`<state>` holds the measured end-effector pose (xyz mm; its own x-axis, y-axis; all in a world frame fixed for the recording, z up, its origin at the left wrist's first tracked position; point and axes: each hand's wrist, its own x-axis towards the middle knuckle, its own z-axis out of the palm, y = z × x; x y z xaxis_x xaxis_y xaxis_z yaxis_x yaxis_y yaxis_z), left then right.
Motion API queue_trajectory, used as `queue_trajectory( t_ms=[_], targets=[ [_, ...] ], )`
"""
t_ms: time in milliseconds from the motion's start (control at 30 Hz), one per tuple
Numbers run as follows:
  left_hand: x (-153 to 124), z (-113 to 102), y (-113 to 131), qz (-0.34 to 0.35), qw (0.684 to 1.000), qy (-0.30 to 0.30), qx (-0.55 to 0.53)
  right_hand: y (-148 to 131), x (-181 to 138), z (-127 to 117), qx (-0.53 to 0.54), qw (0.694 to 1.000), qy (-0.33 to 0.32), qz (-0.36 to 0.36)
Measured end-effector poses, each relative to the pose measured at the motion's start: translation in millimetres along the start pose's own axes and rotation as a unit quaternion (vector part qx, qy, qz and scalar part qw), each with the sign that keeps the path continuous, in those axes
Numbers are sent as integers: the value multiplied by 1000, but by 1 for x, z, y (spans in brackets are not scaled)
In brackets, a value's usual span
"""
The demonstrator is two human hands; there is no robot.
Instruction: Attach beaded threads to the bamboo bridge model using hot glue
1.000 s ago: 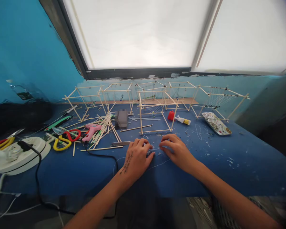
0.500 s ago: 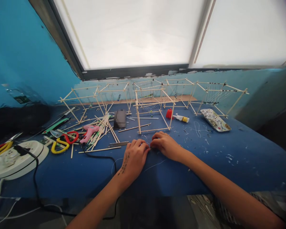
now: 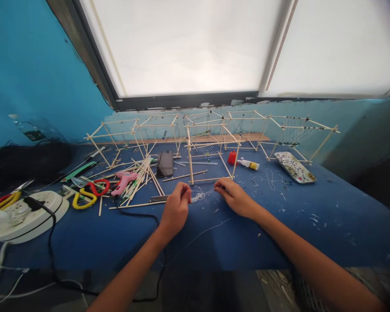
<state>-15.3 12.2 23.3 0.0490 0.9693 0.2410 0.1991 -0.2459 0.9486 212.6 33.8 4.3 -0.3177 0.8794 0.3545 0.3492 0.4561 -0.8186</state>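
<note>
Between my two hands runs a thin white thread, loosely bunched above the blue tabletop. My left hand is closed, thumb against fingers, at the bunch's left end. My right hand pinches the thread's right side with its fingertips. One long strand trails from near my right hand down toward the table's front edge. Just beyond my hands stands a wooden stick frame with strings and beads inside it. A flat metal strip lies left of my left hand, partly hidden by it.
More stick frames line the wall. At left lie loose sticks, a pink glue gun, scissors, a phone and a white power strip with a black cable. A glue bottle and patterned tray sit at right.
My hands have moved apart, the left one leftward and turned more upright. The bunched thread between them now shows. The view has shifted slightly.
</note>
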Motion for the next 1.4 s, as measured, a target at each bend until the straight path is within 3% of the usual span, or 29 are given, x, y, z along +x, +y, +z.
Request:
queue_trajectory(
  t_ms=[100, 333, 600, 733, 867, 967, 1100, 1400],
  targets=[
    [12, -8, 0, -50, 983, 38, -170, -2, 2, -2, 108, 993, -8, 38],
    [23, -19, 4, -81, 936, 49, -338, -18, 7, -7, 331, 941, 42, 62],
    [34, -25, 20, -68, 897, 27, -435, -31, 8, -26, 377, 920, 92, 59],
    [34, -24, 29, -70, 902, -14, -425, -32, 2, -24, 343, 932, 106, 57],
    [31, -16, 44, -58, 926, -73, -365, -44, -3, -6, 277, 955, 88, 66],
    [28, -6, 53, -36, 944, -119, -307, -57, 1, 15, 228, 971, 31, 58],
    [28, 0, 54, -22, 953, -196, -228, -61, 15, 32, 307, 949, -64, 44],
    [27, -11, 39, 42, 957, -256, -128, -35, 9, -6, 335, 932, -97, 99]
  ],
)
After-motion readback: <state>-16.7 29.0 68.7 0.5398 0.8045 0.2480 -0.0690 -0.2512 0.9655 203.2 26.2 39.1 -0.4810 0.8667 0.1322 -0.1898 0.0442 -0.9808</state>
